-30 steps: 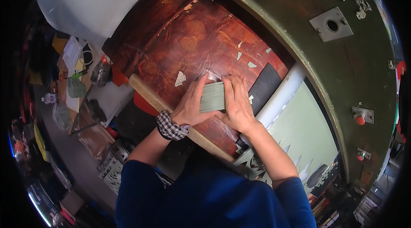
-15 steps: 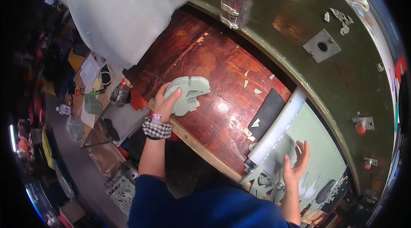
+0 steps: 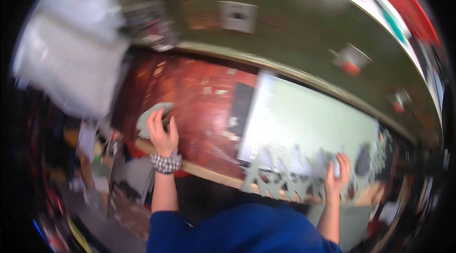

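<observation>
At the left of the red-brown board [image 3: 194,124], a stack of grey-green cut pieces [image 3: 145,121] lies near the wooden front edge. My left hand [image 3: 164,136], with a checked band at the wrist, is over the stack's near right side. Its fingers and thumb are spread; blur hides whether they still touch the stack. On the right, my right hand [image 3: 337,177] is above the near part of a pale green sheet [image 3: 308,115], fingers curved and apart, holding nothing. Jagged cut-out gaps run along that part of the sheet.
A dark green machine beam [image 3: 285,15] spans the far side, with a red button [image 3: 350,67]. A dark strip [image 3: 242,103] and small scraps lie left of the sheet. Translucent plastic [image 3: 71,63] hangs at the far left, above a cluttered side table [image 3: 90,143].
My view has swung to the right and blurred. My left hand's grip on the stack has loosened, and the stack now rests on the board. My right hand has come over the sheet's cut part.
</observation>
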`<act>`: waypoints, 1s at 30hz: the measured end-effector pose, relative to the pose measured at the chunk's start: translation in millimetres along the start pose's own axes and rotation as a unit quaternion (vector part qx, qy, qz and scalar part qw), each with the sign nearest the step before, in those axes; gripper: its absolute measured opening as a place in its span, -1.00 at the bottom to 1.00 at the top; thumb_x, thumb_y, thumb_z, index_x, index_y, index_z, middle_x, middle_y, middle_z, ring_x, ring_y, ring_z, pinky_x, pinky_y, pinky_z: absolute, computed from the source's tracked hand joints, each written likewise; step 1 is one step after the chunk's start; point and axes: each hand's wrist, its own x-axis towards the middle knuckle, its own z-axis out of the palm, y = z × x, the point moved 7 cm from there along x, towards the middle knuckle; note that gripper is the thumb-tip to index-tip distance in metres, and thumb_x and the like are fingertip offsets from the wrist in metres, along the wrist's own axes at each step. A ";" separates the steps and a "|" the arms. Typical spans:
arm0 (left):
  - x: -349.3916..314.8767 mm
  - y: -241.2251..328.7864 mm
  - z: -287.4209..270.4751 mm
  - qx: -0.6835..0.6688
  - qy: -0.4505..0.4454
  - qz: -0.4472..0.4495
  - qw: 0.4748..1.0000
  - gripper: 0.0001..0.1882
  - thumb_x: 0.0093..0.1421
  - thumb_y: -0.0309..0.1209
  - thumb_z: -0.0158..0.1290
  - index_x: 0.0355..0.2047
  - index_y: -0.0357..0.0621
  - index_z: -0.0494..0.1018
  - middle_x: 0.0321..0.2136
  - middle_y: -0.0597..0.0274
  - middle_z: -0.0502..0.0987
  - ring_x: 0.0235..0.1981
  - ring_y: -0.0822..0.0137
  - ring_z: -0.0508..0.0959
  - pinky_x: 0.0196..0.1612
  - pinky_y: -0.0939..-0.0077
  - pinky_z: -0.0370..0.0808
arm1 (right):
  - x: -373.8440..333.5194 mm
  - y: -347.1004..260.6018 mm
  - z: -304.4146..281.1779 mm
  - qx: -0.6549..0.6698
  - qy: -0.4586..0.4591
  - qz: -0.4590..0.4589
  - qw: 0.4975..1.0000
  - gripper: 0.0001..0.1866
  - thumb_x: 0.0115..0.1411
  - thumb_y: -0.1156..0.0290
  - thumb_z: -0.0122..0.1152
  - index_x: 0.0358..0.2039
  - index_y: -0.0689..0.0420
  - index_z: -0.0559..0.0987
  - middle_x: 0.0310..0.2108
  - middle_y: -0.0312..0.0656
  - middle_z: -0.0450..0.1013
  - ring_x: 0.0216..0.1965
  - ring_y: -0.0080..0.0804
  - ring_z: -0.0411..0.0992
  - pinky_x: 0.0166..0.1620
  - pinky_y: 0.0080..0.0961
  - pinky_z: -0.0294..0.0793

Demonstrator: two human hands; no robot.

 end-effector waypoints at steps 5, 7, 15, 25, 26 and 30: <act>-43.4 174.4 74.4 -0.312 -0.232 0.065 0.919 -0.63 0.05 -0.55 0.12 -0.08 -0.31 0.44 -0.09 -0.07 0.44 -0.04 -0.02 0.45 0.02 0.24 0.40 | -23.9 71.3 -56.6 -0.133 0.084 0.058 0.986 -0.69 0.05 0.65 0.12 -0.13 0.27 0.51 -0.09 0.00 0.40 0.00 0.02 0.33 0.07 -0.20 0.32; -58.4 236.5 93.1 -0.348 -0.288 0.130 0.883 -0.65 0.07 -0.59 0.08 -0.08 -0.30 0.43 -0.08 -0.05 0.45 -0.04 0.01 0.47 0.04 0.31 0.40 | -32.3 102.1 -77.2 -0.181 0.091 0.106 0.974 -0.57 0.05 0.52 0.20 -0.01 0.26 0.44 0.00 0.08 0.32 0.09 0.12 0.22 0.14 -0.11 0.24; -100.0 379.0 168.8 -0.226 -0.361 0.258 0.867 -0.42 0.13 -0.42 0.07 0.15 -0.34 0.23 0.20 -0.32 0.14 0.22 -0.24 0.16 0.27 -0.02 0.09 | -45.0 186.5 -95.4 -0.111 0.030 0.148 0.982 -0.13 -0.14 0.09 0.44 0.17 0.12 0.29 0.11 0.24 0.17 0.16 0.20 0.14 0.17 -0.06 0.23; -170.9 393.9 141.7 -0.370 -0.408 0.262 0.792 -0.54 0.09 -0.48 0.05 0.05 -0.22 0.38 0.07 -0.17 0.34 0.11 -0.13 0.32 0.20 0.12 0.23 | -25.0 213.0 -107.4 0.116 0.102 0.136 0.979 -0.14 -0.23 0.29 0.53 0.12 0.11 0.33 0.01 0.05 0.32 0.06 -0.05 0.30 0.07 -0.24 0.37; -154.6 367.0 144.2 -0.348 -0.379 0.232 0.826 -0.56 0.11 -0.48 0.04 0.05 -0.22 0.38 0.07 -0.15 0.35 0.11 -0.12 0.32 0.19 0.12 0.24 | -28.6 223.5 -109.2 0.206 0.109 0.209 0.950 -0.15 -0.21 0.29 0.53 0.12 0.11 0.33 0.00 0.03 0.36 0.05 -0.11 0.34 0.06 -0.27 0.38; -76.1 244.7 131.9 -0.132 -0.212 0.185 0.950 -0.61 0.14 -0.55 -0.01 0.02 -0.27 0.39 0.05 -0.08 0.38 0.10 -0.04 0.36 0.19 0.19 0.26 | -49.3 236.0 -110.1 0.630 0.196 0.310 0.685 -0.32 0.09 0.20 0.33 0.15 0.17 0.27 -0.01 -0.06 0.42 0.03 -0.25 0.39 0.09 -0.32 0.40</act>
